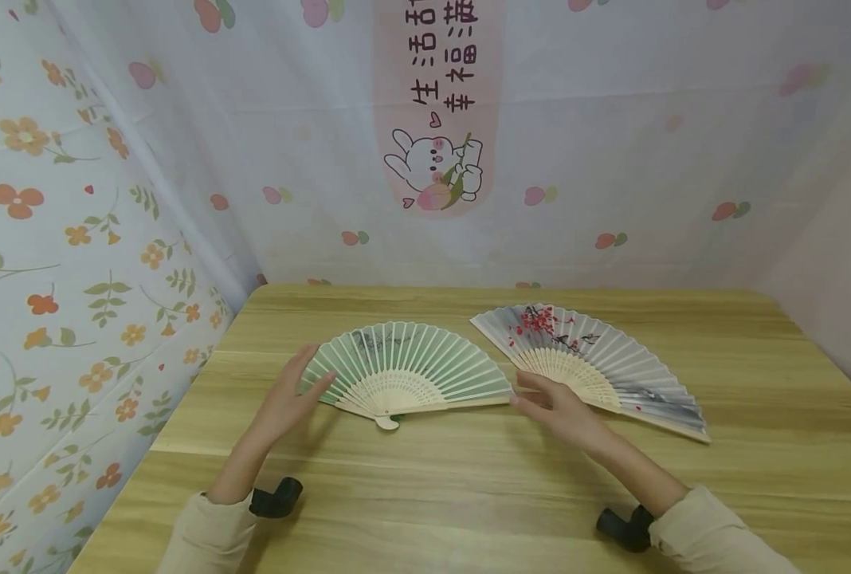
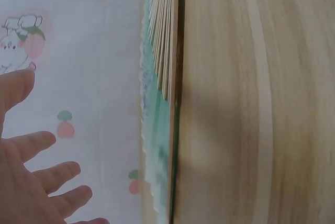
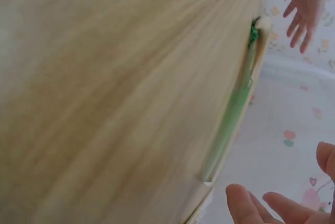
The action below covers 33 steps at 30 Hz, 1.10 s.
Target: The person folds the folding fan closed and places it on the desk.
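A green folding fan (image 1: 425, 363) lies spread on the wooden table, its pale ribs meeting at a pivot on the near side. My left hand (image 1: 296, 399) hovers at the fan's left end with fingers spread; in the left wrist view that hand (image 2: 39, 177) shows apart from the green fan (image 2: 163, 124). Beyond the fan's right end is my right hand (image 1: 558, 406), fingers loosely extended, holding nothing. It partly covers a second spread fan (image 1: 605, 359), grey-white with red blossoms. In the right wrist view the right fingers (image 3: 243, 205) stand near the green fan's edge (image 3: 230, 119).
The wooden table (image 1: 433, 502) reaches back to a white patterned cloth (image 1: 612, 143) with a rabbit print. A flowered cloth (image 1: 74, 319) hangs on the left. Black wrist mounts (image 1: 276, 498) sit by both sleeves.
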Each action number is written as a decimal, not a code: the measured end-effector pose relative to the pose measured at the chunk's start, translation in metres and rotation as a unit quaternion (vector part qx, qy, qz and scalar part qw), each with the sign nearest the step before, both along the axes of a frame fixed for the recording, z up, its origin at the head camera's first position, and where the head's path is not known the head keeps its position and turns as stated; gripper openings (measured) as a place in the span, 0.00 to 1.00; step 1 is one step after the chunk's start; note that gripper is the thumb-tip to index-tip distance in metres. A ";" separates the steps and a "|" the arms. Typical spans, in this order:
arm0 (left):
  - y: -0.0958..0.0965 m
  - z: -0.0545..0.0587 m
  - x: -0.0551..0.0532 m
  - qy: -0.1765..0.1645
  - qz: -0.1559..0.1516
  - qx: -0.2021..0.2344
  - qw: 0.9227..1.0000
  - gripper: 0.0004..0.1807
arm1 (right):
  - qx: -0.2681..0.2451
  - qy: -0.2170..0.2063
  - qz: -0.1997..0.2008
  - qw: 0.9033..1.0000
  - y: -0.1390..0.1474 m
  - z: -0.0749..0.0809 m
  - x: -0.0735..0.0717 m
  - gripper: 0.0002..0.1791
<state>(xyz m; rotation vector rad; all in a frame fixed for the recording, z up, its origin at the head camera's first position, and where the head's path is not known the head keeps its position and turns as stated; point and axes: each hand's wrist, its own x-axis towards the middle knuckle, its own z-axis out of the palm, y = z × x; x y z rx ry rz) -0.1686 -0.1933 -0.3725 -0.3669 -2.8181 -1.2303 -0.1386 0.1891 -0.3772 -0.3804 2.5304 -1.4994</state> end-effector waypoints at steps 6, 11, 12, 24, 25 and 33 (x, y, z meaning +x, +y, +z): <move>-0.012 -0.003 0.000 -0.022 -0.007 0.041 0.999 0.33 | 0.015 0.008 -0.003 1.000 0.001 -0.008 0.001 0.31; -0.020 -0.006 -0.001 -0.049 -0.005 0.060 0.997 0.33 | 0.017 0.013 -0.008 1.000 0.002 -0.014 0.001 0.30; -0.021 -0.006 -0.001 -0.055 -0.001 0.060 0.997 0.34 | 0.016 0.012 -0.009 1.000 0.003 -0.016 0.001 0.29; -0.040 -0.013 -0.004 -0.111 0.014 0.093 0.989 0.34 | 0.028 -0.005 -0.015 0.999 0.003 -0.019 0.000 0.29; -0.042 -0.013 -0.004 -0.115 0.014 0.095 0.989 0.35 | 0.030 -0.006 -0.016 0.999 0.003 -0.019 0.000 0.29; -0.053 -0.019 -0.005 -0.126 0.020 0.111 0.986 0.36 | 0.036 -0.012 -0.022 0.999 0.002 -0.022 -0.003 0.28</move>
